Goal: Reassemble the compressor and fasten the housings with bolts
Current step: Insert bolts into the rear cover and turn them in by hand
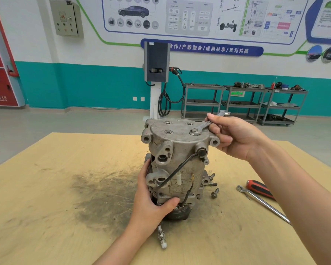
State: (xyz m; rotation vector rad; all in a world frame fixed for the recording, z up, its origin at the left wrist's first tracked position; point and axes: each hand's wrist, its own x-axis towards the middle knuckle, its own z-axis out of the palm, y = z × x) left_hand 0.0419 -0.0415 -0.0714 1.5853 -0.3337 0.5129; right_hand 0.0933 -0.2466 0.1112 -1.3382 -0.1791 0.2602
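Grey cast-aluminium compressor [177,165] stands upright near the middle of the pale wooden table [46,207], pulley end down. Left hand [153,203] grips the compressor's lower body, fingers and thumb curled round it. Right hand [235,136] pinches a small silver open-end wrench [208,124], whose jaw sits on the bolt head [195,131] on the compressor's top cover.

Step looks like tightening this top bolt. Best done with the wrench kept flat and fully seated on the head, using short swings and bracing hard with the left hand so the tall body does not tip. Three other top holes [168,132] look unfilled, so probably early in the bolting.

Right of the compressor: loose bolts [215,192] close by, and a red-handled screwdriver [260,189] and a long chrome tool [264,204] further off. Wrench swing above the compressor is unobstructed; table edges are well away from it.
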